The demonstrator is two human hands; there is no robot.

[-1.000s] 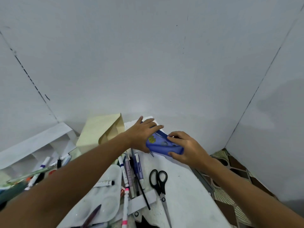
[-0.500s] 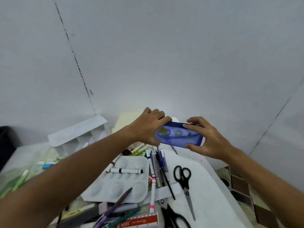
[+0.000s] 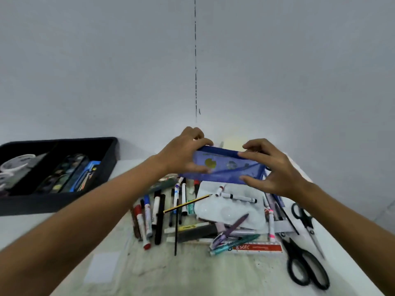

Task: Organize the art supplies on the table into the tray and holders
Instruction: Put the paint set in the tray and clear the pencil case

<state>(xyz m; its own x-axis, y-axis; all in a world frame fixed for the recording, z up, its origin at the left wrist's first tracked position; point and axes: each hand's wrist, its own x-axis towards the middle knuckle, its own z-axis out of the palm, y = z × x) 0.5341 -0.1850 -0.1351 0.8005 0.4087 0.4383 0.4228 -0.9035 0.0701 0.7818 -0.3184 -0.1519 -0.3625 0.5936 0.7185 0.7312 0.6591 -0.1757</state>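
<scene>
While both hands gripped the blue pencil case (image 3: 224, 167) above the marker pile (image 3: 154, 212), left hand (image 3: 183, 152) and right hand (image 3: 275, 167) fingers clamped its ends; bare tabletop (image 3: 192, 274) lay nearer, the black tray (image 3: 64, 199) sat left.

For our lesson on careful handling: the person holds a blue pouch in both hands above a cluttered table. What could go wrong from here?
1. The blue pouch is pinched only at its ends by the left hand and right hand; it might slip onto the white palette.
2. On the way to the black tray, a forearm may sweep the loose markers.
3. The large scissors near the table edge could get knocked off.
</scene>
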